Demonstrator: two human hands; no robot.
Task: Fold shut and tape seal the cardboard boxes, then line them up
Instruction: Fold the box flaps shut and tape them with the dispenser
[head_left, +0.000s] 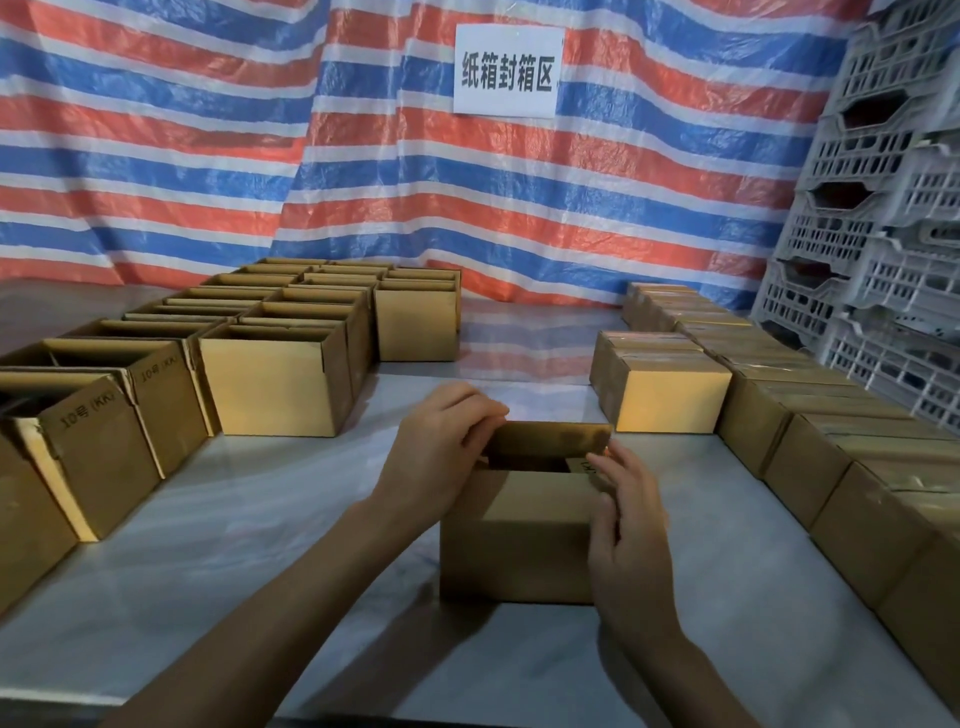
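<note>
Striped tarp backdrop, white sign, grey crates, pale table

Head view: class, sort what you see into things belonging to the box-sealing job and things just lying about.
Job: centre box, left hand, right hand, open boxes, sealed boxes.
Lying about: plastic crates, striped tarp.

One half-folded cardboard box at lower centre. Two hands: left hand and right hand. Open boxes at left number over a dozen; the far ones crowd too closely for an exact count. Sealed boxes at right: about ten. One paper sign, one striped tarp, and at least five stacked grey plastic crates at upper right.
</note>
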